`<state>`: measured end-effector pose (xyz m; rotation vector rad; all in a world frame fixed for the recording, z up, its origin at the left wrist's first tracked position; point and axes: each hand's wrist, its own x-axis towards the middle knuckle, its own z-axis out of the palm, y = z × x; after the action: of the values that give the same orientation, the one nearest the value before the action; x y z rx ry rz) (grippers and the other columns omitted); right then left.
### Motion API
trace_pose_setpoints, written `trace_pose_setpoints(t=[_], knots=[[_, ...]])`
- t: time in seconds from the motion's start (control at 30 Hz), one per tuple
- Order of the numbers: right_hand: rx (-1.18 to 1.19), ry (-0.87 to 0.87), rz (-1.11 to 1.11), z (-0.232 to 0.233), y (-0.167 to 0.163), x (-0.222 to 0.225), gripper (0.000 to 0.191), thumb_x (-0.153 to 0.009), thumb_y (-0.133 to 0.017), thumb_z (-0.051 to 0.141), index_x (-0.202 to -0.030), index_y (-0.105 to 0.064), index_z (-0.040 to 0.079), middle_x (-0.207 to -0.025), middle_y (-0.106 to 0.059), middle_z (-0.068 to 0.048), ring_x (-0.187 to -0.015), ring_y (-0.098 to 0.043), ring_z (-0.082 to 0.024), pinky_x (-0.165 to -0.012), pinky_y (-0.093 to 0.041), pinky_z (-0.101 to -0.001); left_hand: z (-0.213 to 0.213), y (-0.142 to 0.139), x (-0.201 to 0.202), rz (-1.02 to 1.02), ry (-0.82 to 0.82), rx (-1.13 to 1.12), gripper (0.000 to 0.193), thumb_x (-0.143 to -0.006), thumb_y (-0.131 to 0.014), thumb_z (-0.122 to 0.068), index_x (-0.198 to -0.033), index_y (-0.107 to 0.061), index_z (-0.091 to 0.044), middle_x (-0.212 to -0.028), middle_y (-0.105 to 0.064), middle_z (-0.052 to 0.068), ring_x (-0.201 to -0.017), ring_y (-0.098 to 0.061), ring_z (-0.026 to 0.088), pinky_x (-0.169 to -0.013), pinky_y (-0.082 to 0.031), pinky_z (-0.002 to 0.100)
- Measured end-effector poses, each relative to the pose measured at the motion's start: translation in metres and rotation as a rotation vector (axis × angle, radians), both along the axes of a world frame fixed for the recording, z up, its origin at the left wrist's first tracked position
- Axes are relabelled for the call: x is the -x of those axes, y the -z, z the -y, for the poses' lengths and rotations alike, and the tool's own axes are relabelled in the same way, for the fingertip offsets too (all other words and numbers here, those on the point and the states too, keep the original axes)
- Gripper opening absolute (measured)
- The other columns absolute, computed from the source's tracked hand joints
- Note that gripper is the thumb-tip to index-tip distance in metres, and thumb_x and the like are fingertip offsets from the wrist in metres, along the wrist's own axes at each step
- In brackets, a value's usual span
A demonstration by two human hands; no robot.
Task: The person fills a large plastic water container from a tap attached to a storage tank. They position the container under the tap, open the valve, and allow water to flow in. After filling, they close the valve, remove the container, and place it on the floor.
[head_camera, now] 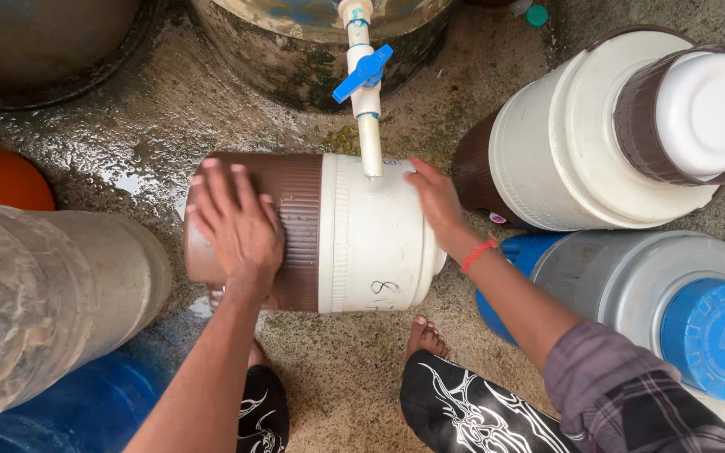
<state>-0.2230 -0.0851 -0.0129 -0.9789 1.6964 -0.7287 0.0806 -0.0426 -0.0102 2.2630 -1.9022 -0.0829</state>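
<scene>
The jug's [354, 235] mouth is hidden behind the right hand [440, 205], and the frame crops the blue-lidded cooler [631, 285].

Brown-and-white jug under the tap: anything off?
The jug lies on its side on the wet concrete floor, while the two neighbouring jugs stand upright. The left hand presses its brown end; the right hand steadies the white end. No crack visible.

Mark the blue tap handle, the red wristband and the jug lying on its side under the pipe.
blue tap handle [363, 73], head view, middle of the lever.
red wristband [479, 252], head view, on the band at the right wrist.
jug lying on its side [375, 243], head view, on its white body.
</scene>
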Motion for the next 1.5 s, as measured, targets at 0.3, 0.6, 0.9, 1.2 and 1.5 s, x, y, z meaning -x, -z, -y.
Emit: trace_pose_setpoints(t=[0.3, 0.6, 0.9, 1.2, 1.5], knots=[[0.54, -0.676, -1.176, -0.069, -0.04, -0.109, 0.064, -0.101, -0.047, 0.044, -0.146, -0.052, -0.001, -0.154, -0.041, -0.026, -0.147, -0.034, -0.037, -0.109, -0.018, -0.0777, -0.018, -0.017, 0.021, -0.123, 0.103, 0.04, 0.058, -0.102, -0.045, -0.05, -0.149, -0.055, -0.018, -0.157, -0.049, 0.007, -0.149, -0.033, 0.033, -0.121, -0.014, 0.064], [0.154, -0.784, -0.921, 0.051, -0.012, -0.106, 0.049, -0.102, -0.04, 0.049, -0.143, -0.057, 0.027, -0.145, -0.059, -0.008, -0.138, -0.052, -0.028, -0.115, -0.032, -0.054, -0.02, -0.022, 0.018, -0.107, 0.107, 0.065, 0.058, -0.101, -0.047, -0.049, -0.148, -0.057, -0.017, -0.154, -0.051, 0.007, -0.147, -0.036, 0.033, -0.12, -0.014, 0.064], [0.518, -0.56, -1.089, -0.05, -0.031, -0.106, 0.061, -0.105, -0.043, 0.046, -0.153, -0.049, 0.01, -0.158, -0.045, -0.017, -0.143, -0.04, -0.037, -0.121, -0.021, -0.0579, -0.014, -0.016, 0.015, -0.173, 0.084, 0.062, 0.056, -0.101, -0.047, -0.049, -0.147, -0.058, -0.018, -0.154, -0.052, 0.007, -0.148, -0.035, 0.033, -0.121, -0.012, 0.064], [0.022, -0.806, -0.896, -0.092, -0.105, -0.105, 0.079, -0.094, -0.049, 0.05, -0.157, -0.035, 0.006, -0.166, -0.022, -0.024, -0.152, -0.017, -0.043, -0.116, -0.02, -0.0546, -0.059, -0.021, 0.019, -0.134, 0.115, 0.095, 0.058, -0.102, -0.048, -0.048, -0.15, -0.056, -0.016, -0.157, -0.048, 0.007, -0.149, -0.033, 0.034, -0.121, -0.012, 0.065], [-0.35, -0.771, -0.872, -0.145, -0.199, -0.104, 0.068, -0.099, -0.042, 0.049, -0.156, -0.038, 0.013, -0.165, -0.024, -0.021, -0.152, -0.015, -0.041, -0.122, -0.018, -0.0499, -0.082, -0.017, 0.021, -0.103, 0.12, 0.152, 0.057, -0.105, -0.048, -0.047, -0.152, -0.055, -0.015, -0.16, -0.046, 0.007, -0.152, -0.033, 0.035, -0.123, -0.014, 0.065]])
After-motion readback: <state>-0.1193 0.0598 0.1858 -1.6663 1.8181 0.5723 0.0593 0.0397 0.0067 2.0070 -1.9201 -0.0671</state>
